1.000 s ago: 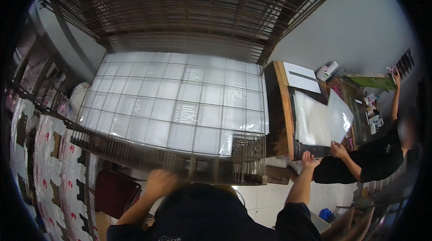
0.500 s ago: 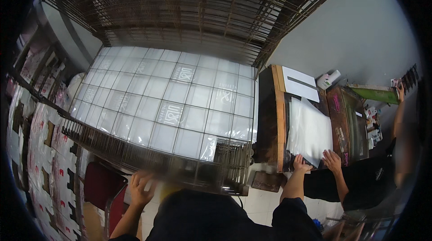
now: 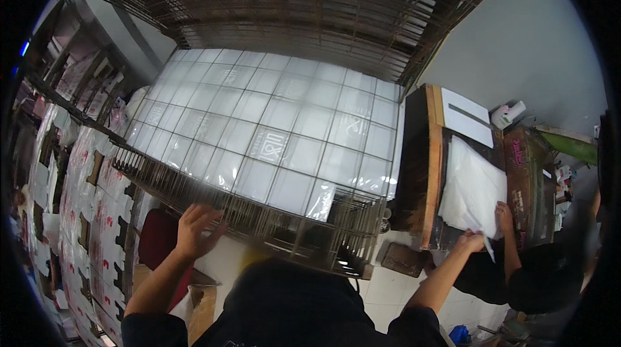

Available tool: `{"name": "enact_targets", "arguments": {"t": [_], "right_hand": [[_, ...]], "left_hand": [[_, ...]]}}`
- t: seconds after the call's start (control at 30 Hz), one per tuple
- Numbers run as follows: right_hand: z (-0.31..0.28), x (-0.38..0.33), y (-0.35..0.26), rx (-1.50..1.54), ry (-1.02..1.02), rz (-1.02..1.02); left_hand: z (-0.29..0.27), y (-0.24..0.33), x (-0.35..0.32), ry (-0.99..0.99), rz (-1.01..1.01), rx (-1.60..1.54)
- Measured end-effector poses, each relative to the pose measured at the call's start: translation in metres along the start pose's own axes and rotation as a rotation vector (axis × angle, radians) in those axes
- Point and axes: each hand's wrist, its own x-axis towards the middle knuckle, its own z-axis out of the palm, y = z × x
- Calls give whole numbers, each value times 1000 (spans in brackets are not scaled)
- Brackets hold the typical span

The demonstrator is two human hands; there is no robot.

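My right hand (image 3: 471,241) is closed on the near edge of a translucent white plastic sheet (image 3: 475,185), which lies on the dark work table (image 3: 432,234) at the right. A corner of it sticks out past my fingers. A co-worker's hand (image 3: 504,214) touches the sheet's right edge. My left hand (image 3: 196,225) is raised by the front edge of the wire rack (image 3: 252,219), slightly blurred, fingers apart and nothing in them. On the rack's wire shelf lie glossy clear sheets (image 3: 272,146) with white printed marks.
Raised wire shelves (image 3: 291,4) hang over the back of the rack. White cartons (image 3: 90,217) are stacked at the left, near a dark red chair (image 3: 158,240). A white bottle (image 3: 508,114) and a green-edged frame (image 3: 569,146) sit at the far right. A brown block (image 3: 404,258) lies below the table.
My right hand has moved right and now grips the sheet, whose near edge is bent up. The co-worker's near hand shifted right along the sheet. The view has turned slightly.
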Motion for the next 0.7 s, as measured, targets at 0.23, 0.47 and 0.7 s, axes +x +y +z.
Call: {"name": "enact_targets", "arguments": {"t": [0.23, 0.47, 0.7], "right_hand": [[2, -29, -140, -811, -443, -1080], [78, -347, -216, -499, -1213, -529], [120, -612, -203, -787, -1868, -441]], "left_hand": [[9, -20, 14, -179, 114, -182], [34, -79, -25, -338, 268, -309], [-29, -164, -78, -264, 123, -273]]}}
